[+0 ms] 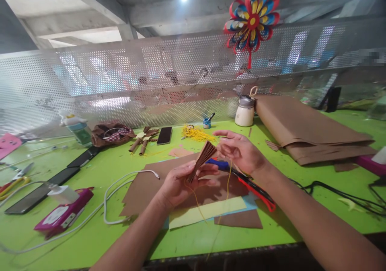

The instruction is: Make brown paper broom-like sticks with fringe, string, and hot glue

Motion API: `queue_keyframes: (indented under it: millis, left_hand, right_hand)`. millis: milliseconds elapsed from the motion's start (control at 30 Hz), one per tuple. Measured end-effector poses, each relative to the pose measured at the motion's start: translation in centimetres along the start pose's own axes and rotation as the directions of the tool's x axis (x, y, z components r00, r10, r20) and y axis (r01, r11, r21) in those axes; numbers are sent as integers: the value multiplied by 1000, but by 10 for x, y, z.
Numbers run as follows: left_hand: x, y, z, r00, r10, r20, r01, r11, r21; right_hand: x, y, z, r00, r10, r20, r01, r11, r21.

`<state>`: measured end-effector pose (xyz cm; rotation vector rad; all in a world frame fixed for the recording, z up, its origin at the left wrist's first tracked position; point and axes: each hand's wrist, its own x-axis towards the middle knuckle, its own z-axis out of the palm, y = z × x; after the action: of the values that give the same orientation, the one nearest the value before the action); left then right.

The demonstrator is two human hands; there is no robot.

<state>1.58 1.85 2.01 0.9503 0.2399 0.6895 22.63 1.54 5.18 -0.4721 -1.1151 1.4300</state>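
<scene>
My left hand [183, 180] is closed around the narrow end of a pleated brown paper fan [203, 158], whose folds spread slightly at the top. A thin yellow string [228, 186] hangs in a loop below the fan, with one side rising to my right hand [239, 150]. The right hand is raised just right of the fan, fingers curled, apparently pinching the string; the exact grip is hard to make out. Beneath the hands lie brown paper sheets [141, 194], a pale yellow strip [208, 212] and scissors [256, 190] with blue and red parts.
Yellow strings [196, 133], a phone [164, 135] and rolled brown paper pieces [144, 142] lie toward the back. A large folded brown paper stack [307, 126] sits right, beside a white jar [245, 112]. A purple power strip [64, 214] with a white cable [105, 198] is left.
</scene>
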Motion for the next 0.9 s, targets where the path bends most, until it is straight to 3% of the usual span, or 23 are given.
queue_keyframes:
  millis: [200, 333, 400, 467, 567, 667, 767, 900]
  left_hand:
    - [0, -2, -3, 1000, -10, -18, 10, 1000, 18]
    - [1, -3, -3, 999, -36, -32, 37, 999, 22]
    - [2, -3, -4, 997, -59, -48, 60, 998, 28]
    - [3, -3, -6, 993, -100, -71, 102, 994, 33]
    - [3, -5, -11, 980, -170, -101, 171, 985, 8]
    - [3, -7, -16, 970, -217, -111, 214, 976, -42]
    - [4, -6, -18, 957, -247, -155, 235, 968, -90]
    - [6, 1, -16, 953, -228, -200, 222, 974, -52]
  right_hand:
    - [4, 9, -9, 995, 2, -102, -15, 993, -120]
    - [6, 17, -15, 984, -141, -108, 83, 900, -427]
    - [3, 13, -13, 970, -245, 9, 199, 765, -612]
    - [-3, 5, -7, 940, -277, 200, 328, 568, -755]
    - [-11, -4, 4, 875, -162, 457, 484, 244, -840]
    - [-16, -4, 9, 849, -11, 529, 528, 66, -846]
    - [-17, 1, 8, 872, 44, 487, 486, 33, -873]
    - [-13, 5, -2, 903, 9, 429, 425, 125, -896]
